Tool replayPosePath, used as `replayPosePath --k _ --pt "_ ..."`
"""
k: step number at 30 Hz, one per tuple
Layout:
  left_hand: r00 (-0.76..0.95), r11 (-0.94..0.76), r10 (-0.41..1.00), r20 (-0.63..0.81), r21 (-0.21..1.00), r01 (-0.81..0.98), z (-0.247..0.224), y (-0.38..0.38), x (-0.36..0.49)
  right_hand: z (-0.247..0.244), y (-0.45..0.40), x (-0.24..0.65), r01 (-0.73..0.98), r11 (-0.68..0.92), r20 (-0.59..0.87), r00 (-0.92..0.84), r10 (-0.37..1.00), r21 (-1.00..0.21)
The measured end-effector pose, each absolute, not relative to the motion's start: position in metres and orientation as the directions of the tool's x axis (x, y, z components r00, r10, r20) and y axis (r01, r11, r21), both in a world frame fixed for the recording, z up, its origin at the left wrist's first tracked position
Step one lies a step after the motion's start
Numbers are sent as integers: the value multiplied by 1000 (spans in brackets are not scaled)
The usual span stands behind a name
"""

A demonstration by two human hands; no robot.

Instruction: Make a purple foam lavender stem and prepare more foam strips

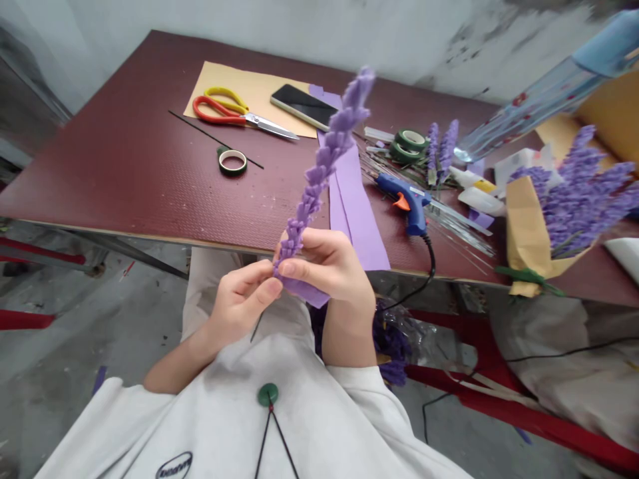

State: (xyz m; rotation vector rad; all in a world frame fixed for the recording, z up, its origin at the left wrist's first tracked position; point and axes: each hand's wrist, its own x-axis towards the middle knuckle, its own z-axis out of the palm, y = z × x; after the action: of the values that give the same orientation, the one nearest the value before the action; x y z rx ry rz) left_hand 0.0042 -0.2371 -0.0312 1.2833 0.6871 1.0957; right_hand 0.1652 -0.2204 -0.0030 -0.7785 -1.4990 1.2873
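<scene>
Light, floppy felt lavender stem (pixel 319 173) was pinched low, best spot for it, by the left hand (pixel 239 309) and right hand (pixel 329 266), both nearly closed, tip toward 1 o'clock.

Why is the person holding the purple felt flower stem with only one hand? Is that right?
Not quite. The head view shows two hands on it: the left hand and the right hand both hold the purple felt flower stem near its lower end.

felt lavender stem (pixel 319 166) blurred at top, base behind R hand (pixel 332 269), bouquet (pixel 582 206) cut off R edge
</scene>
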Motion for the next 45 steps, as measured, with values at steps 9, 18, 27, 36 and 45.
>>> replayPosePath --k 9,18,27,36,45 --pt "455 303 887 -79 842 -446 -23 -239 6 -9 -213 150 -255 217 298 -341 891 -942" --pt "348 267 929 -123 874 -406 -17 -241 4 -7 -216 151 -152 302 336 -325 884 -941" --pt "311 14 950 35 988 -154 -8 -240 -2 -9 -218 143 -23 403 402 -129 906 -915" --pt "464 189 884 -52 948 -254 -11 -235 -5 -11 -218 144 -244 211 270 -241 932 -946" --pt "767 683 629 -131 566 -463 -25 -231 5 -54 -186 135 -556 148 475 -507 719 -818"
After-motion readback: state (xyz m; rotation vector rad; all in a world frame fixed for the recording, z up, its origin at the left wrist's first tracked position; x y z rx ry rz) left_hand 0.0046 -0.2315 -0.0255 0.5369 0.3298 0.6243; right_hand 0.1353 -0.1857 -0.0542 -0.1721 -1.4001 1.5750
